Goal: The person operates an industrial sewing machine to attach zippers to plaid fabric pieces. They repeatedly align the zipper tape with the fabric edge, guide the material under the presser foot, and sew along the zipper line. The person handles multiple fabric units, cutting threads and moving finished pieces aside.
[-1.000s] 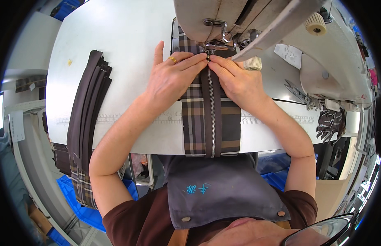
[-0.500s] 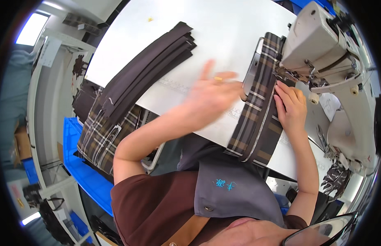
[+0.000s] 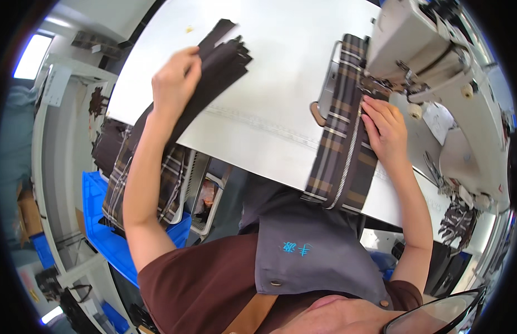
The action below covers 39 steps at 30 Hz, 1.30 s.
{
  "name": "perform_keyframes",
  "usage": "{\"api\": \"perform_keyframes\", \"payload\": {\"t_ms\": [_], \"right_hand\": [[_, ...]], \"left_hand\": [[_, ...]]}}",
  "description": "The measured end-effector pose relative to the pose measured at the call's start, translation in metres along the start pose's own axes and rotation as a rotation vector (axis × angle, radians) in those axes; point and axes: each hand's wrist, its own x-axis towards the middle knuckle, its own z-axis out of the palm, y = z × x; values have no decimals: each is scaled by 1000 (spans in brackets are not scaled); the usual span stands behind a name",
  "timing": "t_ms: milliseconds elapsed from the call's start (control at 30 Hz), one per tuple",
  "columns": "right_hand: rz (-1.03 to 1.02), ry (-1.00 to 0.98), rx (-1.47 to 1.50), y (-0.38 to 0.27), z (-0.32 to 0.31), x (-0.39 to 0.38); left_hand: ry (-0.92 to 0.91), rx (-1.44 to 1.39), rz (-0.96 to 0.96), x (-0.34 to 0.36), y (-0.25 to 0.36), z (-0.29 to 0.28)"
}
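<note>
My left hand (image 3: 178, 83) is closed on the upper edge of a dark brown fabric strip (image 3: 218, 32), lifting its end slightly off a stack of similar strips (image 3: 214, 75) at the left of the table. A plaid fabric piece (image 3: 339, 119) with a metal zipper (image 3: 352, 150) along it lies in front of the sewing machine (image 3: 420, 50), its far end near the needle area. On this piece, beside the zipper's far end, rests my right hand (image 3: 387, 128), fingers extended and thumb apart. A brown tab (image 3: 318, 113) sticks out from under the plaid piece's left side.
Plaid pieces (image 3: 172, 172) hang over the table's left edge above a blue crate (image 3: 102, 228). Scissors or snips (image 3: 432, 167) lie right of my right hand, near dark scraps (image 3: 458, 225). A ruler scale (image 3: 258, 123) runs along the white tabletop (image 3: 281, 67).
My left hand has swung left from beside the plaid piece to the stack and taken hold of a dark strip. My right hand stays on the plaid piece. The whole view has shifted slightly.
</note>
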Motion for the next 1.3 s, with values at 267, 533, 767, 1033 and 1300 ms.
{"api": "perform_keyframes", "payload": {"t_ms": [267, 533, 767, 1033, 1300], "right_hand": [[7, 6, -15, 2, 2, -5], [17, 24, -33, 0, 3, -5], [24, 5, -74, 0, 3, -7], [52, 8, -48, -1, 3, -5], [33, 17, -7, 1, 5, -6]], "left_hand": [[-617, -303, 250, -95, 129, -28], [-1074, 263, 649, -71, 126, -45], [-761, -106, 559, -71, 101, -5], [-353, -231, 651, -7, 148, 66], [-475, -230, 732, 9, 152, 107]]}}
